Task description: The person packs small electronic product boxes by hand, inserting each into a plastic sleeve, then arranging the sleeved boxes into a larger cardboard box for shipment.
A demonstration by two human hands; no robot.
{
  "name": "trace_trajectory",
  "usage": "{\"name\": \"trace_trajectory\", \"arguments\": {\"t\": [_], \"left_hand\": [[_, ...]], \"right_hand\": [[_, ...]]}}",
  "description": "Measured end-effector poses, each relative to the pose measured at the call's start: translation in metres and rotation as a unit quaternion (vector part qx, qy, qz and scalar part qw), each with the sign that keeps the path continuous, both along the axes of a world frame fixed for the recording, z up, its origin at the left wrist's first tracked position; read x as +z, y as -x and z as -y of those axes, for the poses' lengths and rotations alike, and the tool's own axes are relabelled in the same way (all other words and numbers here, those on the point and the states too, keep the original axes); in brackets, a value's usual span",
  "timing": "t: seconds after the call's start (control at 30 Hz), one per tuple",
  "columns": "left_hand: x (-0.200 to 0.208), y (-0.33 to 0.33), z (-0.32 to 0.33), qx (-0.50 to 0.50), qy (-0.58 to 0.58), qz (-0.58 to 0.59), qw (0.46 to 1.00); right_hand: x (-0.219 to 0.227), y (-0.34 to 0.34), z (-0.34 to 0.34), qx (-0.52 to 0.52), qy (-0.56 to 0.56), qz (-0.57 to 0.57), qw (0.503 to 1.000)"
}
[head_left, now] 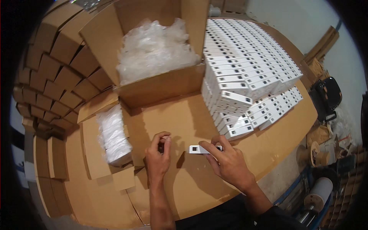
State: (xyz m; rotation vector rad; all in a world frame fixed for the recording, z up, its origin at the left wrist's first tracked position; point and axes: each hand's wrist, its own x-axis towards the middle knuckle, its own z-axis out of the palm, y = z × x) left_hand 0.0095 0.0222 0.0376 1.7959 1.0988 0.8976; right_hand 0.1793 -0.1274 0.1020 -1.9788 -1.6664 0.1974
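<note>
My right hand (233, 164) grips a small white box (194, 149) above the cardboard-covered table (180, 115), thumb below and fingers over its top. A dark square mark shows at the box's left end. To its left, my left hand (158, 161) is raised with nothing in it, the fingers loosely curled and a gap between thumb and forefinger. Beside that hand is a carton with its flaps (124, 180) spread, filled with items in clear plastic wrap (114, 134). Dense rows of similar white boxes (249, 57) are stacked at the far right.
A large open carton (165, 88) full of clear plastic bags (155, 51) stands at the back. Brown cartons (63, 82) are piled high on the left. Off the table's right edge are a black case (327, 96) and a white roll (320, 191).
</note>
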Motion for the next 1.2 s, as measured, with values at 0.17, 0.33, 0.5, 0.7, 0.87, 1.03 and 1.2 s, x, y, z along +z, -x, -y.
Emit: {"name": "trace_trajectory", "arguments": {"t": [0.17, 0.33, 0.5, 0.7, 0.87, 1.03, 1.2], "left_hand": [[-0.001, 0.006, -0.001, -0.023, 0.108, 0.112, 0.988], [-0.015, 0.007, -0.01, -0.025, 0.093, 0.17, 0.981], [-0.021, 0.002, -0.017, -0.015, 0.091, 0.225, 0.97], [-0.016, -0.013, -0.012, 0.01, 0.072, 0.224, 0.972], [-0.022, -0.009, -0.012, 0.012, -0.021, 0.058, 0.998], [-0.021, -0.005, -0.008, 0.015, -0.023, -0.015, 0.999], [-0.02, -0.005, -0.006, 0.009, -0.022, -0.001, 1.0]], "right_hand": [[-0.016, 0.014, -0.045, 0.042, -0.045, 0.01, 0.998], [-0.028, 0.019, -0.073, 0.047, -0.091, -0.015, 0.995], [-0.06, 0.008, -0.086, 0.066, -0.214, -0.254, 0.941], [-0.094, -0.004, -0.095, 0.003, -0.183, -0.448, 0.875], [-0.092, -0.015, -0.097, -0.006, -0.136, -0.343, 0.929], [-0.087, -0.014, -0.093, 0.01, -0.11, -0.329, 0.938], [-0.093, -0.014, -0.092, 0.009, -0.101, -0.313, 0.944]]}}
